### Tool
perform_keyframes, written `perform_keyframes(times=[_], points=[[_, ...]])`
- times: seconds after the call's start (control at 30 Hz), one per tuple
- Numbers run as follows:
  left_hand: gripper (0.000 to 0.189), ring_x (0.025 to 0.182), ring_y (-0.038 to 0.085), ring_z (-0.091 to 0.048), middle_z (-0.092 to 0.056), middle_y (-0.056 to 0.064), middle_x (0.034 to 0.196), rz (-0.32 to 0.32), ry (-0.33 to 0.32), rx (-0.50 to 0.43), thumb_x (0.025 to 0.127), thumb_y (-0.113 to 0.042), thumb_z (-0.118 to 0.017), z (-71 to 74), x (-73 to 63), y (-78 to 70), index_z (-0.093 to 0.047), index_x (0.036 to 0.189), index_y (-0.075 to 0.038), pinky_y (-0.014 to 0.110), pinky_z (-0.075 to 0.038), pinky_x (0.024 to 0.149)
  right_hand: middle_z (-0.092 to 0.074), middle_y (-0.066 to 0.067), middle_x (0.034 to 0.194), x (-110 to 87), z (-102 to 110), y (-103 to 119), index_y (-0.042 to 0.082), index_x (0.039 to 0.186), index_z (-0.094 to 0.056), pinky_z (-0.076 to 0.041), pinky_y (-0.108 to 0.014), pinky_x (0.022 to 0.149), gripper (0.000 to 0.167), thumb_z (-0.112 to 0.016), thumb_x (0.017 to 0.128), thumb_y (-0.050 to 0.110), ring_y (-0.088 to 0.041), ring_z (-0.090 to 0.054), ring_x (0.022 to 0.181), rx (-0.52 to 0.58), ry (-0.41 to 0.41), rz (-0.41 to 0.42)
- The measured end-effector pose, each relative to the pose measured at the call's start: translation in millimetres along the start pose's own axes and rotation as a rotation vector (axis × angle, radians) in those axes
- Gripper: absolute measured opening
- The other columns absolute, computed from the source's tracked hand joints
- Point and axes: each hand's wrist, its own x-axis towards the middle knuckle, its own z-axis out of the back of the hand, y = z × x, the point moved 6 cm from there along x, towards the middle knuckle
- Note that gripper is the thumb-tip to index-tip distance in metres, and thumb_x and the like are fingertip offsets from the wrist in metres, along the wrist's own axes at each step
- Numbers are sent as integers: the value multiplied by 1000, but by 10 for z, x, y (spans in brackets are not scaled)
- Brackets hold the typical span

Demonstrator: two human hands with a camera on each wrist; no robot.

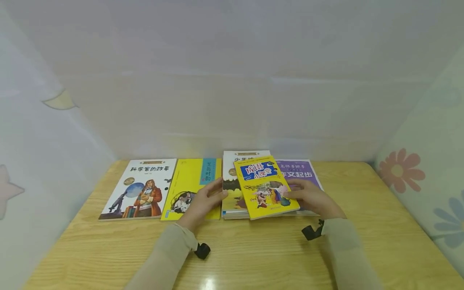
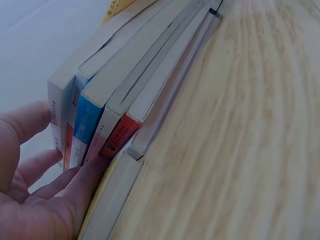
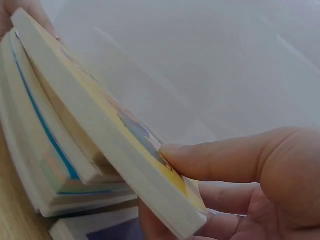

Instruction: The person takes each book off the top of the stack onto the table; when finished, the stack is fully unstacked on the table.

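My right hand (image 1: 315, 197) pinches a small yellow book (image 1: 266, 193) at its right edge, thumb on the cover and fingers beneath. In the right wrist view, the yellow book (image 3: 115, 145) tilts over a stack of books, its right end raised. A white-covered book (image 1: 230, 163) tops that stack. My left hand (image 1: 204, 203) is at the stack's left side. In the left wrist view, its fingers (image 2: 42, 167) touch the spines of several stacked books (image 2: 90, 120), fairly straight and not gripping.
Left of the stack lie a yellow book with a blue panel (image 1: 192, 173) and a white book with a figure in a red coat (image 1: 139, 189). A purple book (image 1: 301, 171) lies to the right, partly under the right hand. A pale cloth wall (image 1: 239, 112) borders the wooden table (image 1: 253, 253).
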Motion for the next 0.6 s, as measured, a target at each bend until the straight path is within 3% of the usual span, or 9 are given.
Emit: perform_keyframes(times=[0.23, 0.4, 0.6], points=[[71, 143, 27, -43, -47, 5, 155, -8, 11, -45, 92, -40, -75, -72, -14, 24, -44, 155, -25, 45, -37, 115, -65, -14, 122, -94, 192, -69, -6, 152, -36, -58, -36, 91, 57, -58, 103, 13, -24, -69, 103, 21, -32, -3], [70, 143, 26, -43, -46, 5, 156, -21, 22, -52, 94, -37, -74, -92, -14, 7, -43, 156, -23, 44, -38, 115, -68, -2, 115, -169, 336, 8, -3, 157, -30, -59, -32, 86, 60, -55, 105, 15, -17, -71, 98, 68, -95, 95], [70, 142, 26, -45, -46, 5, 156, -37, 22, -31, 95, -37, -73, -91, -11, -7, -42, 156, -21, 43, -39, 114, -68, 0, 119, -386, 531, 75, 15, 146, -55, -59, -28, 86, 39, -44, 109, 8, -15, -70, 102, 403, -60, 290]])
